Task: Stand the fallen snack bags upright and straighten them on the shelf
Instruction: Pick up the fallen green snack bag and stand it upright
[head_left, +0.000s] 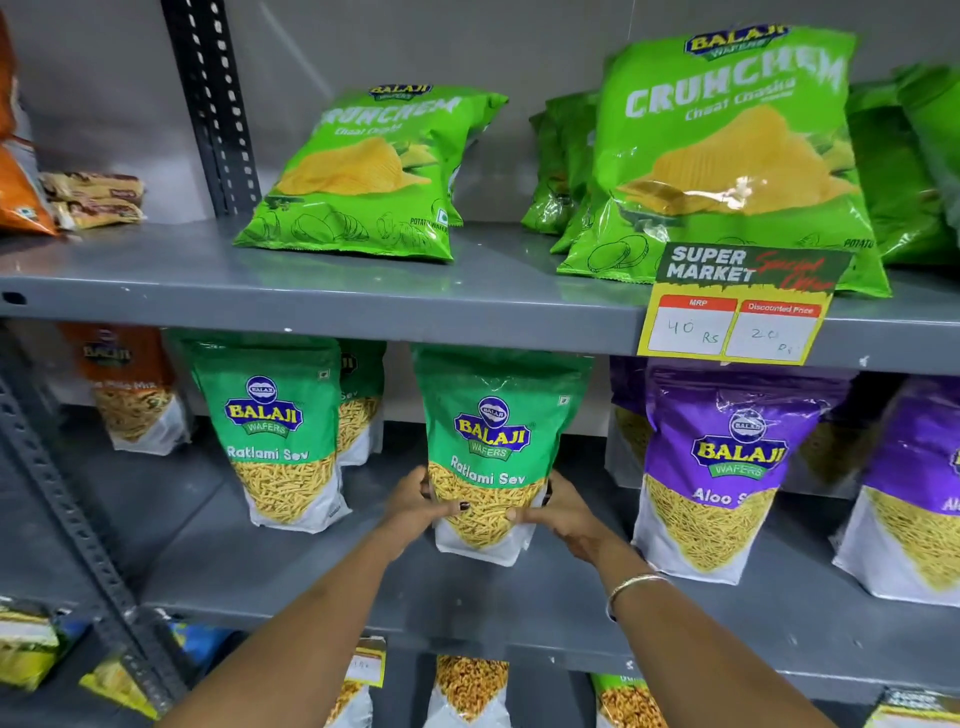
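Observation:
A green Ratlami Sev pouch (493, 441) stands upright on the middle shelf (260, 566), leaning slightly to the right. My left hand (415, 506) grips its lower left side and my right hand (558, 512) grips its lower right side. A second green Ratlami Sev pouch (275, 431) stands to the left, with another partly hidden behind it. Purple Aloo Sev pouches (727, 467) stand to the right. On the upper shelf (363, 291), a green Crunchem chips bag (369, 171) lies leaning back, and a larger Crunchem bag (727, 150) leans against several others.
A supermarket price tag (737, 306) hangs on the upper shelf's front edge. An orange pouch (130, 389) stands at the middle shelf's far left. Orange bags and small brown packets (93, 200) sit upper left. A perforated steel upright (213, 104) divides the bays. More packets fill the bottom shelf.

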